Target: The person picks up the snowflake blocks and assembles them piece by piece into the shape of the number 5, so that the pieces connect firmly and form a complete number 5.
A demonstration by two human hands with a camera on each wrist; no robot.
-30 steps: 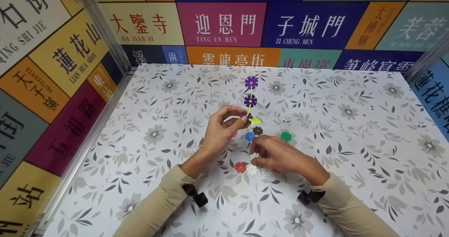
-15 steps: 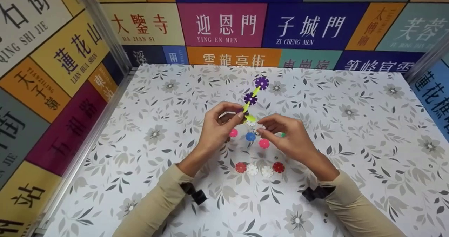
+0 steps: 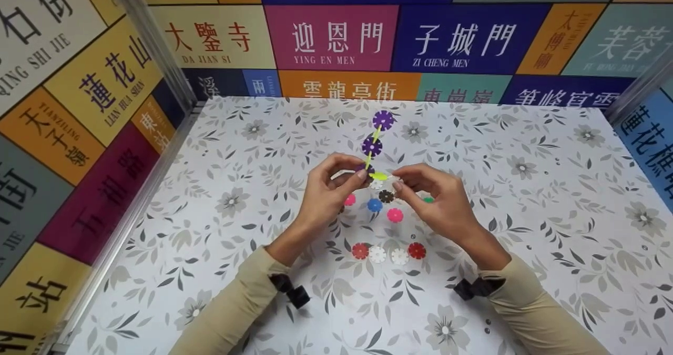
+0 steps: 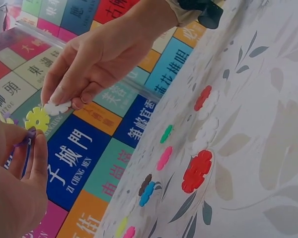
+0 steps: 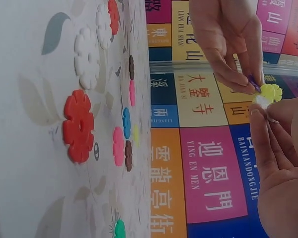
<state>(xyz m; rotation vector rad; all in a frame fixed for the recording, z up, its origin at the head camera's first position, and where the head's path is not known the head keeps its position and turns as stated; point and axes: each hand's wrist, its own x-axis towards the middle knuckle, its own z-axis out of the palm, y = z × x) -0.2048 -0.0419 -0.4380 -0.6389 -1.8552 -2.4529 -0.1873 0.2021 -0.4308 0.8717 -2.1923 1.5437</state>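
The left hand (image 3: 331,188) pinches a chain of purple and yellow notched plastic discs (image 3: 372,148) above the white, leaf-patterned table (image 3: 557,197). The right hand (image 3: 442,200) pinches a white notched plastic disc (image 4: 58,108) beside the chain's nearest yellow disc (image 4: 37,119) — contact unclear. Nearer the person, red and white discs (image 3: 360,251) form a row.

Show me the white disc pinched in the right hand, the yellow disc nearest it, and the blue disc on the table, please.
White disc (image 4: 56,108): left wrist view, its uncovered part.
Yellow disc (image 4: 37,119): left wrist view, its middle.
Blue disc (image 3: 375,204): head view, its middle.
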